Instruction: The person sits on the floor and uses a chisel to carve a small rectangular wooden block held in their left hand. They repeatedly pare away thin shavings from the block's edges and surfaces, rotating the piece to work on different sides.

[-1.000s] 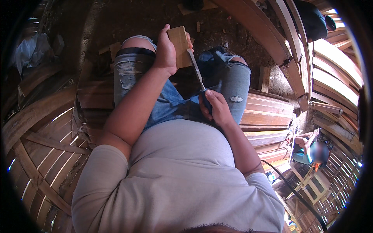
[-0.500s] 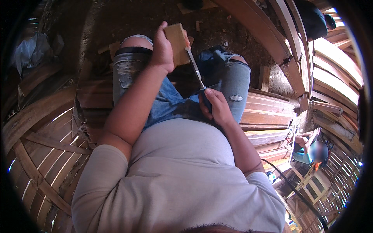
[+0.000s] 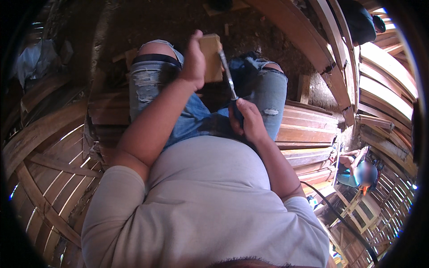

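Above my knees, my left hand grips a tan rectangular block, its thumb pointing up along the left side and its fingers mostly hidden behind. I cannot tell whether the block is wood or stone. My right hand is closed round the dark blue handle of a chisel, close to my belly. The chisel's narrow metal blade points up and slightly left. Its far end meets or overlaps the block's right edge; exact contact is hard to see.
I sit on a stack of reddish-brown boards. Curved timbers lean at the upper right. A black cable runs past my right elbow. One person sits at far right; another, in dark clothing, is at top right.
My left hand and the block have shifted right and slightly down. The chisel's tip has moved a little right, so the blade stands steeper; my right hand has stayed nearly in place.
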`<state>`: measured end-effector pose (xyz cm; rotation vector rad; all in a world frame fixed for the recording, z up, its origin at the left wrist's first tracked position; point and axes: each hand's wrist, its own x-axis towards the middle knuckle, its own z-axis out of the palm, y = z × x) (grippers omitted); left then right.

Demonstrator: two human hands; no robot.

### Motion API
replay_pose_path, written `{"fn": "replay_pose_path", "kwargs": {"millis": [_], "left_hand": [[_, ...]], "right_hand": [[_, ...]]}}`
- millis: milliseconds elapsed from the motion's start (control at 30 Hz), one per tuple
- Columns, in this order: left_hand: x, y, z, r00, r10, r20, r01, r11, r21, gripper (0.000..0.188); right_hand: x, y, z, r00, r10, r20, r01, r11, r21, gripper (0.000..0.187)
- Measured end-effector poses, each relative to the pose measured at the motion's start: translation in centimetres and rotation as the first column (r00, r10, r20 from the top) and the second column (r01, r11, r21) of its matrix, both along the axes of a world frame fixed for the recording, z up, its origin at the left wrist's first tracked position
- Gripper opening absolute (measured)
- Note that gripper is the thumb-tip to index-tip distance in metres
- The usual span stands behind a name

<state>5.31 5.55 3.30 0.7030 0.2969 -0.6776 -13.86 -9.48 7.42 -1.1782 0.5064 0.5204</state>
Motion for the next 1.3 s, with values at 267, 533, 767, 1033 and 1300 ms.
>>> {"fn": "replay_pose_path", "kwargs": {"millis": [267, 533, 767, 1033, 1300], "left_hand": [[1.0, 0.5, 1.1, 0.993, 0.094, 0.069, -0.098, 0.994, 0.056, 0.056], [1.6, 0.8, 1.1, 0.988, 0.136, 0.07, -0.139, 0.99, 0.037, 0.058], [1.1, 0.9, 0.4, 0.996, 0.014, 0.083, -0.016, 0.999, 0.033, 0.06], [0.3, 0.0, 1.2, 0.998, 0.04, 0.046, -0.044, 0.995, 0.092, 0.062], [1.0, 0.5, 1.2, 0.991, 0.004, 0.133, -0.011, 0.999, 0.051, 0.063]], "right_hand": [[0.1, -0.1, 0.5, 0.999, 0.022, -0.042, -0.024, 0.998, -0.057, 0.055], [0.3, 0.0, 1.0, 0.998, 0.028, -0.065, -0.029, 0.999, -0.023, 0.055], [0.3, -0.1, 0.8, 0.998, 0.05, -0.044, -0.051, 0.998, -0.022, 0.054], [0.1, -0.3, 0.3, 0.999, 0.003, -0.044, 0.0, 0.999, 0.046, 0.049], [0.0, -0.3, 0.0, 0.999, 0.045, -0.027, -0.045, 0.999, 0.019, 0.051]]}}
